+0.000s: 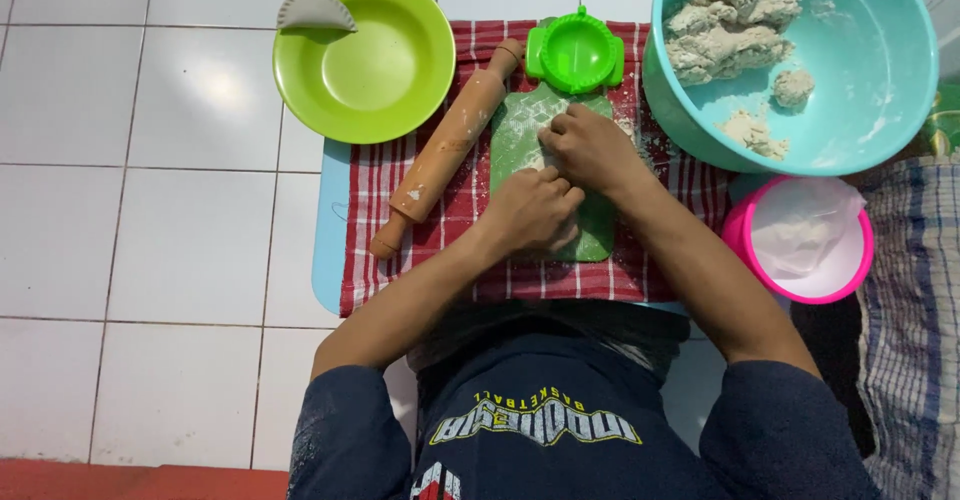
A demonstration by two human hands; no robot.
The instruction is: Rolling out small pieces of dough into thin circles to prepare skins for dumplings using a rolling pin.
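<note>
My left hand (530,210) and my right hand (590,145) press together on a floured green cutting board (520,125), with a small piece of pale dough between the fingers, mostly hidden. A green round dumpling press (575,52) lies open at the board's far end. To the left of the board, a wooden rolling pin (447,150) rests at a slant on the red-and-white checked cloth (370,210).
A lime green plate (375,70) at upper left holds one folded dumpling (314,12). A teal bowl (880,90) at upper right holds lumps of dough (728,25). A pink container (745,225) with white filling sits at right. White tiled floor lies around.
</note>
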